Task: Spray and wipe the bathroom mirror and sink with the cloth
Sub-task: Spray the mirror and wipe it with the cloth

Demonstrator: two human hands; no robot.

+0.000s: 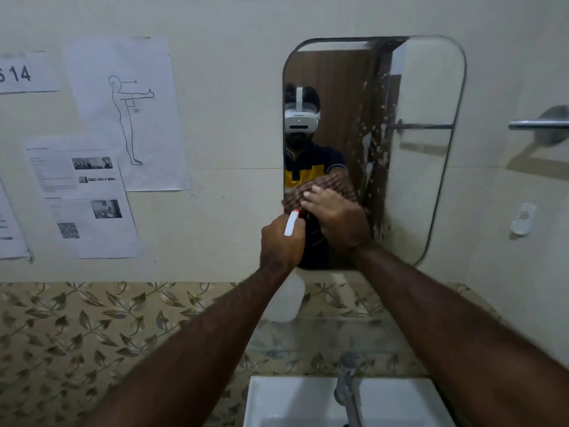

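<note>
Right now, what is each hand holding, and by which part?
The left hand grips the spray bottle around its neck, under the white trigger head. The right hand presses the cloth flat against the mirror.

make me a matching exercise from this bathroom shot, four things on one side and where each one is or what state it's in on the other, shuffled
Things:
1. spray bottle
2. cloth
3. mirror
4. tap

Places or states:
A. streaked with white splashes down its middle
B. held in the left hand
C. standing at the back of the white sink
D. pressed on the glass under the right hand

Pairs: 1-B, 2-D, 3-A, 4-C
</note>
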